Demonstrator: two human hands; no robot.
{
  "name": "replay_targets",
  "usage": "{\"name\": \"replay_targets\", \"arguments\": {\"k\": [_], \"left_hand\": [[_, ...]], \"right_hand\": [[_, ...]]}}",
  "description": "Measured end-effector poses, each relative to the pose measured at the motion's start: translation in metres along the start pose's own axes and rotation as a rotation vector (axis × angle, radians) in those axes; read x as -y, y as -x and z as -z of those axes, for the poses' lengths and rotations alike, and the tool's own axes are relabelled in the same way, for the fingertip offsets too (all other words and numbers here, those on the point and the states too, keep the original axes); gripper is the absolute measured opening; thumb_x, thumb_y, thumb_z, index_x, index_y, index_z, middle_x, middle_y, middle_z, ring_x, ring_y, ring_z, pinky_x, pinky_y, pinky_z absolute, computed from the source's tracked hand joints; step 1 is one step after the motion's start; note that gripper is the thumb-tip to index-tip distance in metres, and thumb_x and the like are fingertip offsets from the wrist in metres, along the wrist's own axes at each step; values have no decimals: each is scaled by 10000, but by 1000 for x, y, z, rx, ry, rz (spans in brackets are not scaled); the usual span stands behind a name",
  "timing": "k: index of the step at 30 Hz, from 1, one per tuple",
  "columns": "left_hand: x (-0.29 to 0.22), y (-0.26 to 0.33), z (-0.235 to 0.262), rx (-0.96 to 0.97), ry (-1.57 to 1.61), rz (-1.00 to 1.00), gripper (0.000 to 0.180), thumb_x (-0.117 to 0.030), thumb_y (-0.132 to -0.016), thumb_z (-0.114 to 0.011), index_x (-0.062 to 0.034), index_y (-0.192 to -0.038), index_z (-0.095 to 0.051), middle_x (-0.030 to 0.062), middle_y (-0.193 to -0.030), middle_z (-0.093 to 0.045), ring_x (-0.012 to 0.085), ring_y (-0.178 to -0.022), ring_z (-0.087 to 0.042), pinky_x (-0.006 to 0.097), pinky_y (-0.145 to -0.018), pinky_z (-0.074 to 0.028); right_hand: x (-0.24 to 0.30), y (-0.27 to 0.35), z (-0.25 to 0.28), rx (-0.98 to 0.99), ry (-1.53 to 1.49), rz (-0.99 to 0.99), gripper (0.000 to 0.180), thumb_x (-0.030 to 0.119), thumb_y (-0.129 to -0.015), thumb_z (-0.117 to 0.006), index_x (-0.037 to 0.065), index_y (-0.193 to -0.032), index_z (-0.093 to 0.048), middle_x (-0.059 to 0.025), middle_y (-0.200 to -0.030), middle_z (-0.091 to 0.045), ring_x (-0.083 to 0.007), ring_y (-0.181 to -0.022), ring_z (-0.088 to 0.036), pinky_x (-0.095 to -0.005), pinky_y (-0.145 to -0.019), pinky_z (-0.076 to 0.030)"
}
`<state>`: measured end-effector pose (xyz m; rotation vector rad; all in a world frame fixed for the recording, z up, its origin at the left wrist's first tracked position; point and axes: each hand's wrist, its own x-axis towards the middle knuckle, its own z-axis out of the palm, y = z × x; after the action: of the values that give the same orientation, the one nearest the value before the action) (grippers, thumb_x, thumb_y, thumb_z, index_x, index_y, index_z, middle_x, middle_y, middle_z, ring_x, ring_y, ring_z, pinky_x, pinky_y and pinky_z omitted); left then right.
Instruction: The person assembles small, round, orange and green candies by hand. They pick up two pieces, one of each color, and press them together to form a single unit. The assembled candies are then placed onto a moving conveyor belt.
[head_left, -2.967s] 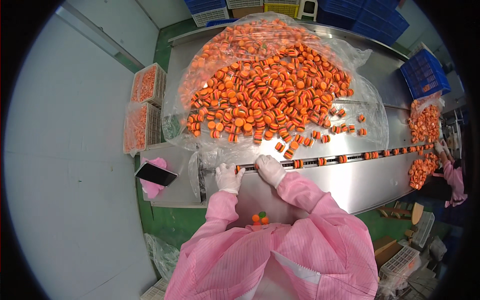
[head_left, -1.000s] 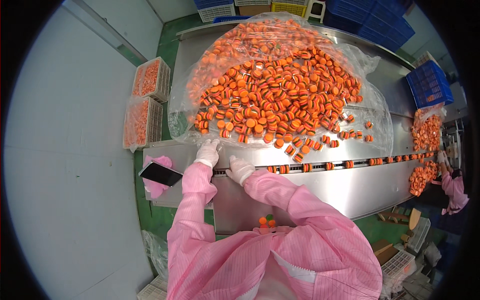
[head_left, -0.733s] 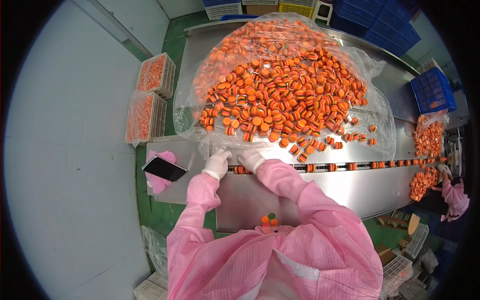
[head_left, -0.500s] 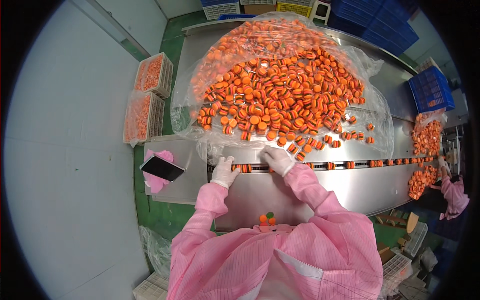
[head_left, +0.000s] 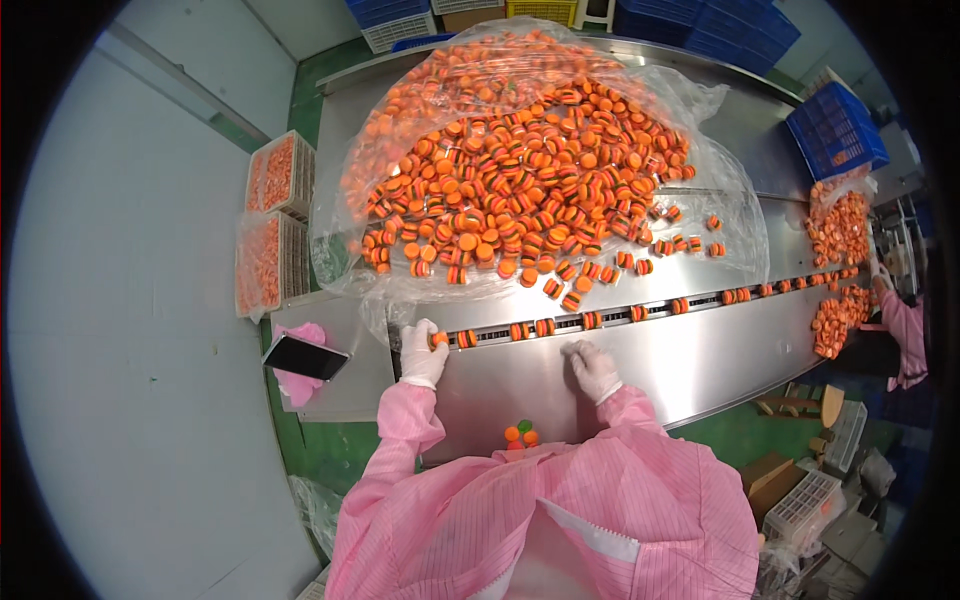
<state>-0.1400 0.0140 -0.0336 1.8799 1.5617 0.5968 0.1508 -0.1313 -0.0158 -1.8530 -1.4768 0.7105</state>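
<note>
My left hand (head_left: pixel 422 354), in a white glove, is at the left end of a narrow conveyor channel (head_left: pixel 490 338), its fingers closed round a round orange candy with dark and red layers (head_left: pixel 439 341). Beside it another layered candy (head_left: pixel 466 339) sits in the channel, and more stand in a spaced row to the right. My gloved right hand (head_left: pixel 593 370) hovers at or just over the near steel surface, fingers loosely apart, no candy visible in it. Beyond the channel a big heap of the same candies (head_left: pixel 520 190) lies on and under clear plastic sheeting (head_left: pixel 740 225).
A phone or tablet (head_left: pixel 303 357) rests on pink cloth at the left. White crates of candies (head_left: pixel 297 260) stand by the wall. At the far right are a blue crate (head_left: pixel 838 130), more candy piles (head_left: pixel 840 322) and a co-worker's pink sleeve (head_left: pixel 905 335).
My right hand has drawn back from the channel toward me and right. My left hand now has a candy at its fingers. More candies stand along the channel between my hands. The view has shifted.
</note>
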Motion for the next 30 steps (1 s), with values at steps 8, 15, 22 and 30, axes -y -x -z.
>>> {"name": "replay_targets", "arguments": {"k": [8,15,22,30], "left_hand": [[-41,-84,-8,112,-302,9,290,-193,-687,-643,-43,-899,-515,196,-961,-516,362,-923,-502,422,-818,-409],[-69,-90,34,53,-349,-192,489,-240,-702,-644,-86,-1138,-487,182,-1076,-507,358,-980,-509,426,-851,-415],[-136,-229,47,-330,-461,-578,546,-94,-696,-622,-97,-1212,-443,150,-1214,-423,315,-1123,-417,399,-926,-359],[-175,-380,10,-45,-923,-495,817,-248,-687,-668,-198,-1373,-227,76,-1444,-165,255,-1328,-172,470,-1048,-176]], "right_hand": [[42,-44,-73,96,-151,-161,188,73,-822,-467,-9,-961,-563,-224,-998,-545,-379,-929,-524,-405,-798,-433],[46,-92,10,70,109,523,203,23,-718,-500,-33,-909,-541,-192,-884,-539,-358,-837,-528,-419,-754,-433],[1,-303,171,-424,569,452,413,61,-693,-580,51,-1093,-476,-175,-1072,-502,-348,-982,-488,-427,-822,-417],[-27,-463,189,-210,979,216,611,214,-720,-640,140,-1271,-387,-121,-1340,-332,-308,-1249,-297,-506,-957,-295]]}}
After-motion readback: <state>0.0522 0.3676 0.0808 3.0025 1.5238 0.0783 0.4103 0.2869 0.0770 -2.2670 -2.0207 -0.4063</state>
